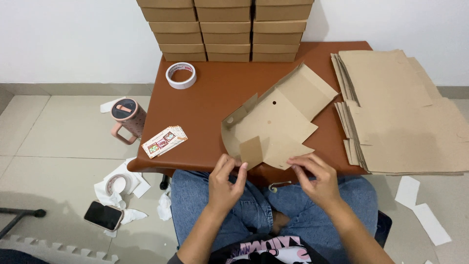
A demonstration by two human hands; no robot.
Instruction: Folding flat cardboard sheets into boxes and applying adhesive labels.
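Note:
A flat brown cardboard box blank lies partly folded on the brown table, one side wall bent up at its left. My left hand pinches a small flap at the blank's near edge. At the near right corner my right hand has its fingertips on the blank's edge. Both hands are over my lap at the table's front edge.
Stacked folded boxes stand at the back against the wall. A pile of flat blanks covers the right side. A tape roll and a card pack lie on the table. A pink mug, phone, tape and paper scraps are on the floor at left.

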